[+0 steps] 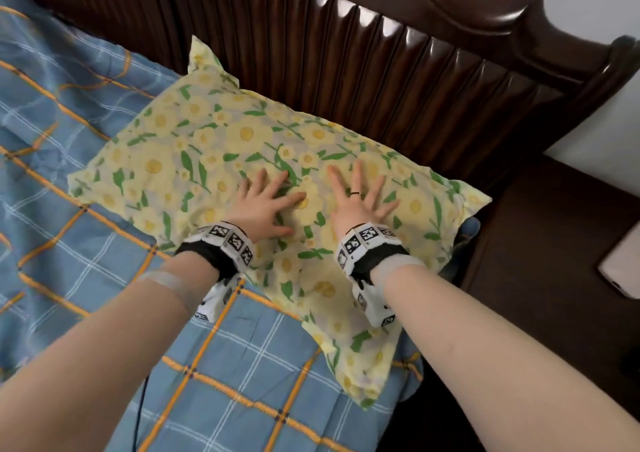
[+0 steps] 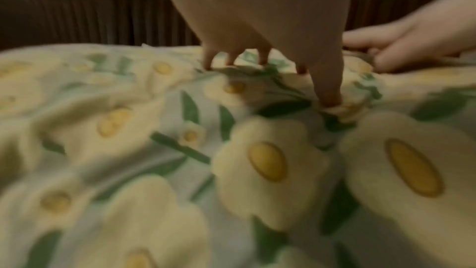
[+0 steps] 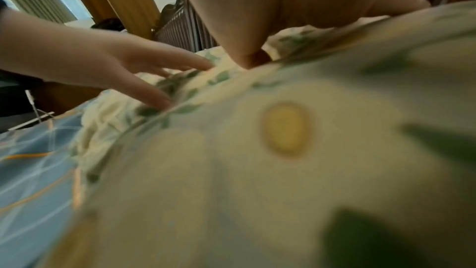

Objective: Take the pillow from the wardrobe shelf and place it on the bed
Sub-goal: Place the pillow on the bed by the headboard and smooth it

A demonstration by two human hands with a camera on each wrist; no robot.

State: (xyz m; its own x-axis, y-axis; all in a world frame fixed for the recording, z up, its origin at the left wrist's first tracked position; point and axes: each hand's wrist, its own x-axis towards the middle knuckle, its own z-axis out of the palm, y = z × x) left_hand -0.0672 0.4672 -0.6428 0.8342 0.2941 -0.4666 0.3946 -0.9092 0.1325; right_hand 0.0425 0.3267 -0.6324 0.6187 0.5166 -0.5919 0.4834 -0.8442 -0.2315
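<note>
The pillow (image 1: 194,160), pale yellow with daisies and green leaves, lies flat on the bed (image 1: 69,209) against the dark headboard. My left hand (image 1: 266,202) presses on its middle with fingers spread and straight. Beside it, my right hand (image 1: 356,198), a ring on one finger, lies flat on the pillow too. In the left wrist view my left hand (image 2: 257,48) has its fingertips (image 2: 328,99) dug into the fabric of the pillow (image 2: 128,140), with the right hand (image 2: 401,48) at the right. The right wrist view shows the pillow (image 3: 257,170) close and blurred.
The bed wears a blue sheet with orange and white checks. The ribbed dark wooden headboard (image 1: 381,53) runs along the pillow's far side. To the right stands a dark bedside table (image 1: 554,243) with a white device (image 1: 620,264) on it.
</note>
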